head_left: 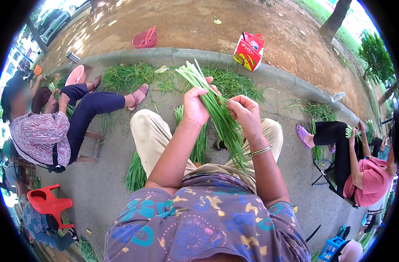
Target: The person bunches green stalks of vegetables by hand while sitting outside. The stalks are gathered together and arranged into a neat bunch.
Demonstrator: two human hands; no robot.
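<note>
A bunch of long green leafy stalks, likely garlic chives (219,114), lies slantwise across my lap area, its pale cut ends pointing up and left. My left hand (197,103) is closed around the bunch near the pale ends. The thumb and fingers of my right hand (245,111) pinch at the bunch's right edge, a little lower; whether they hold a single stalk is hard to tell. Between my knees more green stalks (199,144) lie below my forearm, and another bundle (136,173) is beside my left thigh.
Loose green leaves (130,77) lie along a concrete kerb (193,57). Beyond are a red basin (145,39) and, on the kerb, a red and yellow bag (249,52). People sit at left (42,137) and right (366,177), holding stalks. A red plastic stool (50,203) is lower left.
</note>
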